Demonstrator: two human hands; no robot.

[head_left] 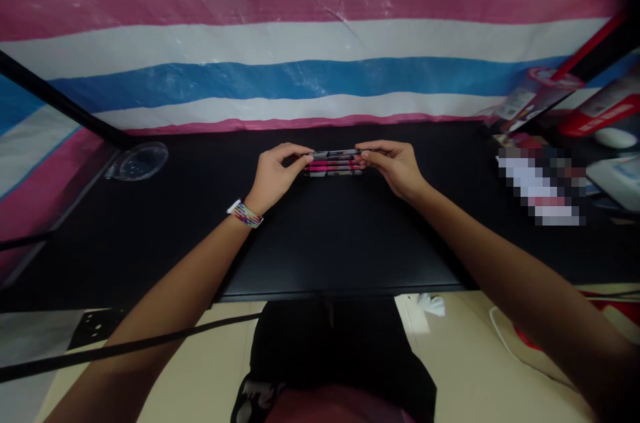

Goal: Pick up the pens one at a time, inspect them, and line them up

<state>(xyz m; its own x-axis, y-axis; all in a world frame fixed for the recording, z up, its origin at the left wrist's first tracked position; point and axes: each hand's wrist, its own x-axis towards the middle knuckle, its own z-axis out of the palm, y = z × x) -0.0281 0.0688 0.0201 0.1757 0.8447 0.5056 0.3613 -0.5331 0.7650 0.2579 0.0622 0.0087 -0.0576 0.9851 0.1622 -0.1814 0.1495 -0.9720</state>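
Observation:
Several pens lie side by side, crosswise, on the black table. The farthest one, a grey and black pen, is pinched at its left end by my left hand, thumb and index finger closed on it. At its right end my right hand pinches it between thumb and fingers. Just nearer than that pen is a pink pen, and nearest to me a dark pen with a clear barrel. A colourful patterned band circles my left wrist.
A clear plastic lid lies at the left back. At the right stand a round tub and a red container, with a white mouse-like object nearby. A striped sheet hangs behind the table.

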